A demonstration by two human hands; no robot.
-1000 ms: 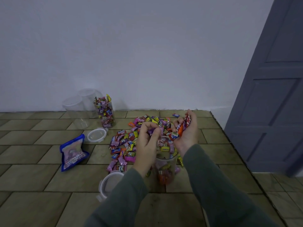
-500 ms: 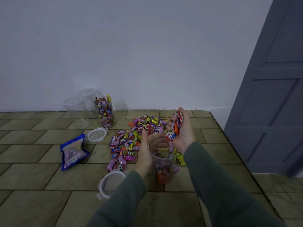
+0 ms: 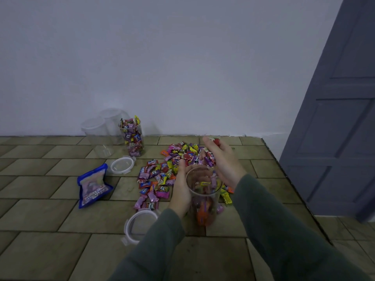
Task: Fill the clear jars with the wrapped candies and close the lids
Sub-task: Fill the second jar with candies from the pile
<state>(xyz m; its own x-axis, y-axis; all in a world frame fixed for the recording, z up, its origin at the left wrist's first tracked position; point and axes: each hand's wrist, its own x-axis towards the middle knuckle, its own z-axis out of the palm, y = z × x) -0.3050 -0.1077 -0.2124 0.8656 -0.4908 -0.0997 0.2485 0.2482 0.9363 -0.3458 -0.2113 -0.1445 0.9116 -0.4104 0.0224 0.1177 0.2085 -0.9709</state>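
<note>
A clear jar (image 3: 204, 197) stands on the tiled floor in front of me, partly filled with wrapped candies. My left hand (image 3: 180, 191) grips its left side. My right hand (image 3: 223, 161) is tilted over the jar's mouth and cups a handful of candies (image 3: 210, 157) that spill toward the opening. A heap of loose wrapped candies (image 3: 162, 171) lies just behind the jar. A full candy jar (image 3: 133, 138) without a lid stands near the wall, beside two empty clear jars (image 3: 97, 136).
One clear lid (image 3: 140, 226) lies left of the held jar and another lid (image 3: 122, 165) lies farther back. A blue candy bag (image 3: 92, 185) lies flat at the left. A grey door (image 3: 334, 118) stands at the right, past the tiled floor's edge.
My left hand dropped from above the jar to grip its side. My right hand tipped over the jar's mouth, and candies are falling from it into the jar.
</note>
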